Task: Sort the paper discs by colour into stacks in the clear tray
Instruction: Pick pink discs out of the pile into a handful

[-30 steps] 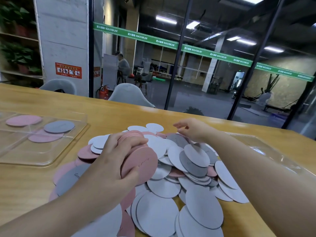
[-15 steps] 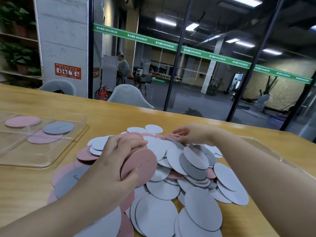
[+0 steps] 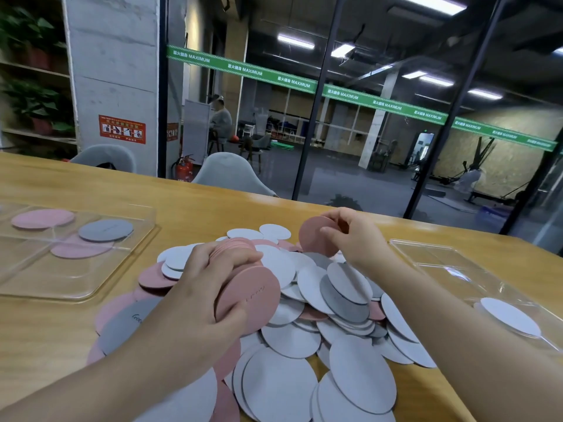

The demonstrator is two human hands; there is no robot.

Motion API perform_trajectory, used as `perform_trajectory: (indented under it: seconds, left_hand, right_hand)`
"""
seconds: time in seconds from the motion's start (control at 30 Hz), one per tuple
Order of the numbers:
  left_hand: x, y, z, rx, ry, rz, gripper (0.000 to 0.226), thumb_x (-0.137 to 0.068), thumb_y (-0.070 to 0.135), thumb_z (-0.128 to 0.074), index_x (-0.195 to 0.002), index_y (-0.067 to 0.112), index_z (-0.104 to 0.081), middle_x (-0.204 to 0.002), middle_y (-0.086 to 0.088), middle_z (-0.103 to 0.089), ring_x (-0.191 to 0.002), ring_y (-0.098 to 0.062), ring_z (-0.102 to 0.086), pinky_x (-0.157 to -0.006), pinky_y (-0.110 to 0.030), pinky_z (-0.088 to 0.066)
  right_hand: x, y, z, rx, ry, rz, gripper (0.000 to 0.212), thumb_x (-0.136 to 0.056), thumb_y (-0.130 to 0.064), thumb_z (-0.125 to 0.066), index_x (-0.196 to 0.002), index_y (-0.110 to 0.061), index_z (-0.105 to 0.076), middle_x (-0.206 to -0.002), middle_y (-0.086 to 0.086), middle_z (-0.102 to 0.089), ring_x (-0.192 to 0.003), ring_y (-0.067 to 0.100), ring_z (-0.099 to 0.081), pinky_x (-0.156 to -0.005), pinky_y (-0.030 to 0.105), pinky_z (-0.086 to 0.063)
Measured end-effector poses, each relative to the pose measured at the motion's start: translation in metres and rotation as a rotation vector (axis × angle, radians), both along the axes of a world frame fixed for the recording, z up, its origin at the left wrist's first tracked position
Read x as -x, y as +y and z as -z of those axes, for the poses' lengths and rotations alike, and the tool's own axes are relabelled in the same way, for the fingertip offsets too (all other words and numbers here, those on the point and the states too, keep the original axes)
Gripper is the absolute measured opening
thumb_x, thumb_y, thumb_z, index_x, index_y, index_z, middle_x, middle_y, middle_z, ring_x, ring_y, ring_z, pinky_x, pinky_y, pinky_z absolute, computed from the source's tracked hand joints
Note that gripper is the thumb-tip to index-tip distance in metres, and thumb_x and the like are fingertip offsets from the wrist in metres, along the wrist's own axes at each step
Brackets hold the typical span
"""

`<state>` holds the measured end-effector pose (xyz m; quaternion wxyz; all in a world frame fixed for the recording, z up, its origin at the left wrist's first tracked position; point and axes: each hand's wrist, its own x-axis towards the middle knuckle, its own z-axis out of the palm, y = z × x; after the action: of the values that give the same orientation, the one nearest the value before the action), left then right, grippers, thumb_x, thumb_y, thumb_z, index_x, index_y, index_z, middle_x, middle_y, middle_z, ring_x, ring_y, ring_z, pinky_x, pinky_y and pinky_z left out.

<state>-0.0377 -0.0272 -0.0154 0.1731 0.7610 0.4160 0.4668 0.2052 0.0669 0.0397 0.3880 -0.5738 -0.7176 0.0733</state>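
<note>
pink stack (image 3: 246, 295) in left hand (image 3: 195, 296), pink disc (image 3: 315, 239) in right hand (image 3: 355, 239)

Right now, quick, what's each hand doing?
Left hand: grips a stack of pink discs.
Right hand: pinches one pink disc lifted above the pile.

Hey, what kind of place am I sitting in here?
Probably a gym's glass-walled side room: green MAXIMUM banners cross the glass, exercise equipment stands in the hall beyond, and you're at a long wooden table.
</note>
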Motion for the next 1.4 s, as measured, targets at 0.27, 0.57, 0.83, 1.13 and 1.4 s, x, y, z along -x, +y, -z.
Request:
perform_trajectory:
  seconds: [0.27,0.57,0.83,1.13,1.4]
  left_hand:
    - [0.0,0.003,0.0,0.061,-0.094,0.047,0.057,-0.068,0.028,-0.048,-0.11,0.066,-0.04,-0.121,0.037,-0.032,-0.117,0.019,-0.031,-0.088,-0.012,-0.032]
    - [0.001,0.005,0.002,0.032,-0.061,0.049,0.049,-0.074,0.05,-0.051,-0.111,0.075,-0.032,-0.12,0.041,-0.028,-0.12,0.023,-0.025,-0.088,0.006,-0.023]
    - [0.002,0.004,0.002,0.002,0.019,0.037,0.054,-0.065,0.064,-0.052,-0.109,0.079,-0.026,-0.12,0.044,-0.023,-0.12,0.026,-0.02,-0.088,0.009,-0.02]
    - [0.001,0.005,0.005,-0.019,0.008,0.045,0.051,-0.07,0.054,-0.052,-0.116,0.065,-0.032,-0.121,0.039,-0.026,-0.119,0.022,-0.026,-0.085,0.009,-0.021]
    - [0.001,0.005,0.004,-0.029,0.019,0.036,0.051,-0.064,0.063,-0.042,-0.114,0.068,-0.032,-0.121,0.039,-0.025,-0.118,0.023,-0.026,-0.085,0.009,-0.02]
  right_hand:
    - [0.023,-0.055,-0.013,-0.108,0.256,-0.401,0.02,-0.088,-0.007,-0.06,-0.081,-0.025,-0.062,-0.074,-0.015,-0.062,-0.07,0.003,-0.053,-0.065,0.014,-0.043]
    - [0.029,-0.086,0.011,-0.032,-0.022,-0.413,0.008,-0.081,-0.014,-0.063,-0.084,-0.021,-0.065,-0.084,-0.008,-0.059,-0.08,0.012,-0.059,-0.07,0.025,-0.051]
    - [0.042,-0.087,0.021,-0.083,-0.097,-0.408,0.003,-0.081,-0.022,-0.07,-0.08,-0.025,-0.071,-0.076,-0.017,-0.068,-0.071,-0.005,-0.058,-0.062,0.007,-0.039]
    - [0.01,-0.011,0.003,0.041,-0.165,0.028,0.018,-0.091,-0.024,-0.06,-0.108,-0.021,-0.063,-0.098,-0.015,-0.062,-0.088,0.001,-0.054,-0.068,0.007,-0.035]
    - [0.007,0.04,0.003,0.472,-0.307,0.208,0.082,-0.079,-0.064,-0.058,-0.141,-0.015,-0.037,-0.138,0.004,-0.048,-0.132,0.025,-0.036,-0.103,0.043,-0.039]
